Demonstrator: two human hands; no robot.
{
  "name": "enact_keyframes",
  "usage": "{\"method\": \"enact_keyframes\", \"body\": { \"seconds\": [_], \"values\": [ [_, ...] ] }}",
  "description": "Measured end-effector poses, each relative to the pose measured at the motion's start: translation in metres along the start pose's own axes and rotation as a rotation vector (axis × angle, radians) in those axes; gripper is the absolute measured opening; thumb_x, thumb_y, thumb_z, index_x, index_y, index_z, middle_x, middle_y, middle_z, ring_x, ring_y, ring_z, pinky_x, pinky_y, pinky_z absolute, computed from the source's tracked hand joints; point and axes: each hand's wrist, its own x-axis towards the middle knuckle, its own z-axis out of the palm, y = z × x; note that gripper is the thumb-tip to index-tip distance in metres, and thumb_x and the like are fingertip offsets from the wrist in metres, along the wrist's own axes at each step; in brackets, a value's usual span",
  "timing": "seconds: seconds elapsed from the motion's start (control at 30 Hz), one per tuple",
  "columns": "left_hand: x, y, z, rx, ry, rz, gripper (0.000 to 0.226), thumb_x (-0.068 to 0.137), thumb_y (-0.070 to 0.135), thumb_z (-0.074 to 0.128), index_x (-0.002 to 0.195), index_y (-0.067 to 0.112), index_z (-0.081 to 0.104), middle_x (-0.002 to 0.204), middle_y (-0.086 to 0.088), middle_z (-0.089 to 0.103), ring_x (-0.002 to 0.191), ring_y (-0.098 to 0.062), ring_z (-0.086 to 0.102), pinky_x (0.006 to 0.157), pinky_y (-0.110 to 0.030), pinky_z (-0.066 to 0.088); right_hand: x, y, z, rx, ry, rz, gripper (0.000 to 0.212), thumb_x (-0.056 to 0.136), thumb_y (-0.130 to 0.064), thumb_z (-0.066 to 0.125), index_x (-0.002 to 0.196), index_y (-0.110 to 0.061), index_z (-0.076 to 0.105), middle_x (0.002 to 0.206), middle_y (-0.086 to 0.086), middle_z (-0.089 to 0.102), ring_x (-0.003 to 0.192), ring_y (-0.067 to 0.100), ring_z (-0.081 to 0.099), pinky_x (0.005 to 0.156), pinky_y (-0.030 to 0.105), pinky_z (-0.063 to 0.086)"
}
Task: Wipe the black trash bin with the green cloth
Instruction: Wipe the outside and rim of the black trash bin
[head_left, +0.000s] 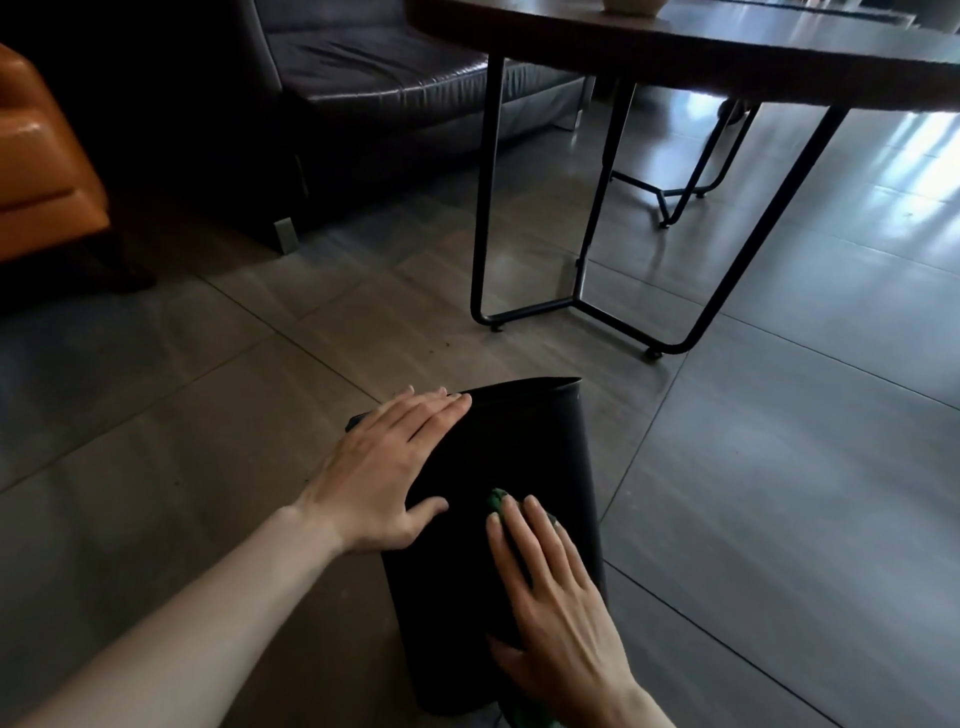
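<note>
The black trash bin (540, 447) lies on its side on the tiled floor, its open mouth pointing away from me. My left hand (387, 467) rests flat on the bin's upper left side, fingers spread toward the rim. My right hand (550, 592) presses the green cloth (497, 501) flat against the bin's side nearer to me. Only small bits of the cloth show past my fingertips and below my wrist; the rest is hidden under the palm.
A dark round table (727, 57) on thin black metal legs (485, 208) stands just beyond the bin. A dark leather sofa (374, 88) is at the back left, an orange seat (36, 171) at the far left. Grey floor tiles (779, 467) stretch to the right.
</note>
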Motion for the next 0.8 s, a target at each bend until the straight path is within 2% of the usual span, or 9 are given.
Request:
{"method": "enact_keyframes", "body": {
  "seconds": [0.07, 0.13, 0.2, 0.3, 0.43, 0.5, 0.63, 0.73, 0.8],
  "values": [
    [0.001, 0.0, 0.0, 0.029, -0.006, 0.018, 0.106, 0.079, 0.06, 0.061, 0.164, 0.022, 0.01, 0.168, 0.006, 0.023, 0.157, -0.008, 0.012, 0.129, -0.034, 0.01, -0.001, 0.006, -0.003, -0.016, -0.019, -0.086, 0.086, 0.083, -0.041, 0.067, 0.157, -0.01, 0.037, 0.167, 0.014, 0.028, 0.153, 0.035, 0.029, 0.112, 0.047, 0.047],
    [0.002, -0.001, -0.001, 0.047, -0.026, 0.027, 0.112, 0.078, 0.065, 0.06, 0.164, 0.021, 0.005, 0.17, 0.005, 0.019, 0.158, -0.009, 0.009, 0.129, -0.036, 0.011, -0.004, 0.013, -0.003, 0.022, 0.043, -0.209, 0.061, 0.1, -0.03, 0.05, 0.158, -0.014, 0.037, 0.166, 0.01, 0.031, 0.154, 0.03, 0.029, 0.115, 0.042, 0.044],
    [0.003, -0.003, -0.003, 0.057, -0.048, 0.03, 0.117, 0.076, 0.069, 0.062, 0.164, 0.022, 0.003, 0.17, 0.006, 0.016, 0.158, -0.009, 0.008, 0.129, -0.037, 0.011, 0.0, 0.019, -0.006, 0.11, 0.104, -0.213, 0.052, 0.106, -0.025, 0.044, 0.157, -0.02, 0.039, 0.165, 0.009, 0.034, 0.155, 0.027, 0.029, 0.115, 0.038, 0.044],
    [0.004, -0.001, -0.002, 0.052, -0.044, 0.038, 0.116, 0.074, 0.064, 0.066, 0.164, 0.021, 0.006, 0.169, 0.005, 0.019, 0.158, -0.01, 0.011, 0.129, -0.037, 0.012, 0.029, 0.026, -0.02, 0.262, 0.276, 0.01, 0.059, 0.098, -0.01, 0.053, 0.155, -0.025, 0.044, 0.162, 0.011, 0.036, 0.154, 0.026, 0.031, 0.112, 0.035, 0.045],
    [0.006, 0.003, -0.003, 0.036, -0.047, 0.046, 0.113, 0.073, 0.055, 0.067, 0.164, 0.021, 0.009, 0.168, 0.006, 0.021, 0.157, -0.009, 0.012, 0.129, -0.035, 0.009, 0.07, 0.029, -0.032, 0.346, 0.407, 0.232, 0.069, 0.084, 0.008, 0.072, 0.147, -0.016, 0.056, 0.154, 0.012, 0.049, 0.153, 0.028, 0.033, 0.115, 0.045, 0.045],
    [0.007, 0.002, -0.005, 0.028, -0.053, 0.042, 0.112, 0.072, 0.052, 0.067, 0.164, 0.019, 0.012, 0.167, 0.004, 0.024, 0.157, -0.011, 0.014, 0.129, -0.036, 0.011, 0.067, 0.022, -0.022, 0.322, 0.37, 0.164, 0.066, 0.084, 0.005, 0.073, 0.145, -0.013, 0.056, 0.157, 0.013, 0.047, 0.155, 0.029, 0.028, 0.118, 0.047, 0.042],
    [0.01, 0.0, -0.004, 0.021, -0.048, 0.04, 0.108, 0.073, 0.049, 0.066, 0.163, 0.02, 0.013, 0.167, 0.004, 0.025, 0.157, -0.011, 0.015, 0.129, -0.037, 0.012, 0.016, 0.0, 0.014, 0.15, 0.198, -0.181, 0.069, 0.092, -0.024, 0.069, 0.155, -0.016, 0.043, 0.165, 0.017, 0.032, 0.156, 0.034, 0.022, 0.115, 0.049, 0.044],
    [0.01, -0.001, -0.002, 0.021, -0.051, 0.038, 0.114, 0.074, 0.056, 0.071, 0.163, 0.022, 0.009, 0.167, 0.006, 0.023, 0.157, -0.01, 0.014, 0.129, -0.036, 0.011, -0.01, 0.013, 0.022, 0.033, 0.127, -0.363, 0.062, 0.104, -0.026, 0.058, 0.16, -0.019, 0.032, 0.167, 0.016, 0.027, 0.157, 0.033, 0.021, 0.116, 0.044, 0.043],
    [0.011, -0.002, -0.002, 0.017, -0.051, 0.03, 0.115, 0.073, 0.057, 0.072, 0.163, 0.023, 0.009, 0.167, 0.006, 0.023, 0.157, -0.009, 0.014, 0.129, -0.036, 0.011, -0.005, 0.031, 0.015, 0.052, 0.116, -0.397, 0.06, 0.107, -0.021, 0.056, 0.161, -0.022, 0.03, 0.168, 0.015, 0.025, 0.157, 0.033, 0.021, 0.119, 0.044, 0.039]
  ]
}}
